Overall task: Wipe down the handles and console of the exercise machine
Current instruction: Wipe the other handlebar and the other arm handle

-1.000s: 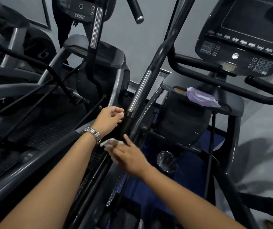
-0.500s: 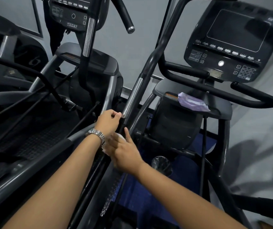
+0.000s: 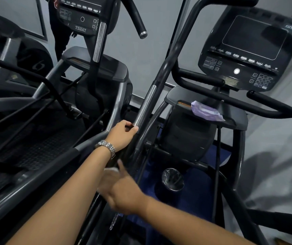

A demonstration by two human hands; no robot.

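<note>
While left fingers (image 3: 132,129) still grip the handle (image 3: 146,103), right hand (image 3: 122,191), grasp unclear, slid lower.

Black console (image 3: 251,50), screen dark, keypad and round button below. Left of console: long dark handle (image 3: 146,105) with chrome sleeve, slanting upward. Just under console: curved black grips (image 3: 200,80). Far below-left of console: pale wipe (image 3: 110,170), blurred, against handle's shaft.

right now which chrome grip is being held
The central chrome grip; the left hand holds its lower end. The left grip, by the 750AT console, is untouched.
</note>
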